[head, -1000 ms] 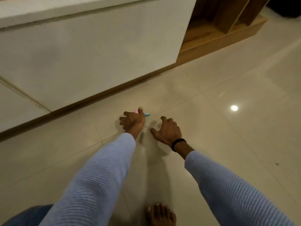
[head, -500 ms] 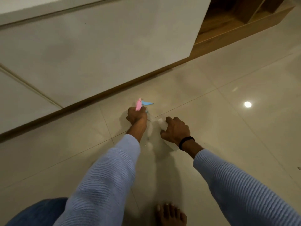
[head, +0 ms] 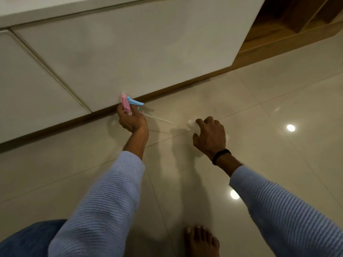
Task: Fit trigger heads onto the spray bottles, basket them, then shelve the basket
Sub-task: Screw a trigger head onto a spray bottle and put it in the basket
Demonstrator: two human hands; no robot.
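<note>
My left hand (head: pixel 132 121) is closed around a pink and blue trigger head (head: pixel 130 103), held just above the floor near the cabinet base. Its thin white dip tube (head: pixel 157 118) trails out to the right. A pale translucent spray bottle (head: pixel 194 125) is gripped by my right hand (head: pixel 209 136) low over the floor tiles; most of the bottle is hidden under the fingers. The tube's tip ends a short way left of the bottle's neck. No basket is in view.
A white cabinet front (head: pixel 130 52) with a wooden plinth runs across the back. An open wooden shelf unit (head: pixel 289 25) stands at the upper right. Glossy beige floor tiles (head: pixel 278 89) spread to the right. My bare foot (head: pixel 201 242) rests at the bottom.
Both hands have lifted off the floor and moved apart. The trigger head has come up with its dip tube now showing, and the right hand has closed on the bottle.
</note>
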